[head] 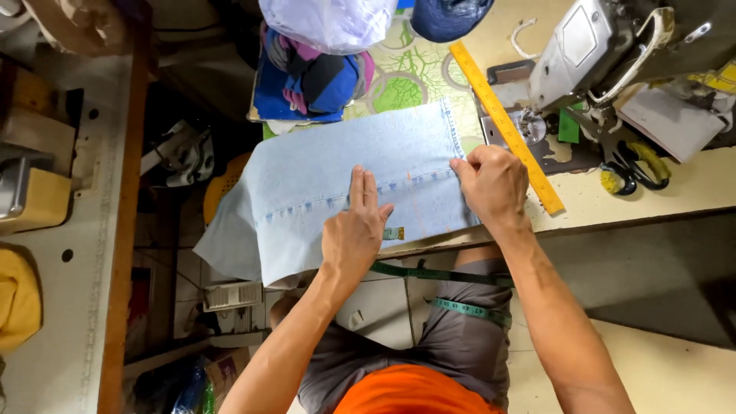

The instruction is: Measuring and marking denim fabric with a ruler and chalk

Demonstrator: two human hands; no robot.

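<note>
A light blue denim piece point(322, 184) lies across the front edge of the sewing table point(613, 203), its left part hanging off. My left hand point(356, 230) rests flat on the denim, fingers together and pointing up along the stitched seam. At the fabric's right edge, by the hem, my right hand point(494, 184) pinches the denim with curled fingers. A yellow ruler point(506, 126) lies diagonally just right of that hand. The grey sewing machine point(590, 50) stands beyond the ruler.
Yellow-handled scissors point(640, 169) lie on the table at right. A folded pile of blue and pink cloth point(310, 80) and a white plastic bag point(330, 23) sit behind the denim. A green measuring tape point(460, 307) drapes over my lap. Another worktable point(69, 230) stands left.
</note>
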